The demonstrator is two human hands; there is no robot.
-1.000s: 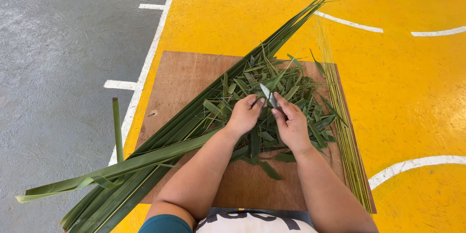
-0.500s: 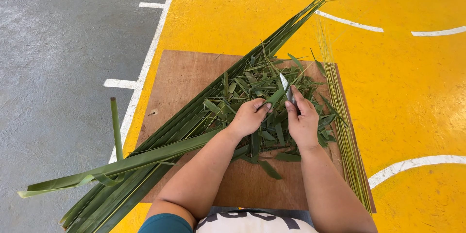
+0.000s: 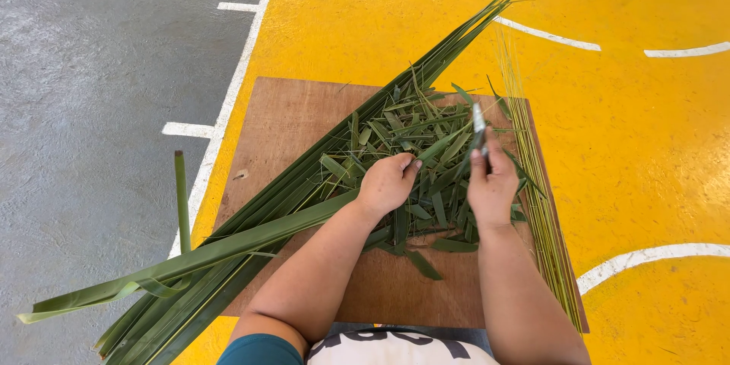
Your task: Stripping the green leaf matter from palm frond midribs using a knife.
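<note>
A yellow-painted floor with white curved lines [image 3: 646, 144] is spreading out beyond the hands, meeting grey concrete well off to the left. Lying under both hands is a flat brown wooden board [image 3: 304, 122]. A long bundle of green palm fronds [image 3: 251, 236] is running diagonally beneath the left forearm and past the fingers. A heap of short cut green leaf pieces [image 3: 403, 129] is lying just ahead of and between the two hands. A sheaf of thin pale-green leaf ribs [image 3: 544, 220] is lying just outside the right hand. The left hand [image 3: 388, 182] is pinching a narrow green leaf strip [image 3: 441, 146] in closed fingers. The right hand [image 3: 493, 182] is closing around a small silver-bladed knife [image 3: 478, 123], its blade touching the strip's far end.
</note>
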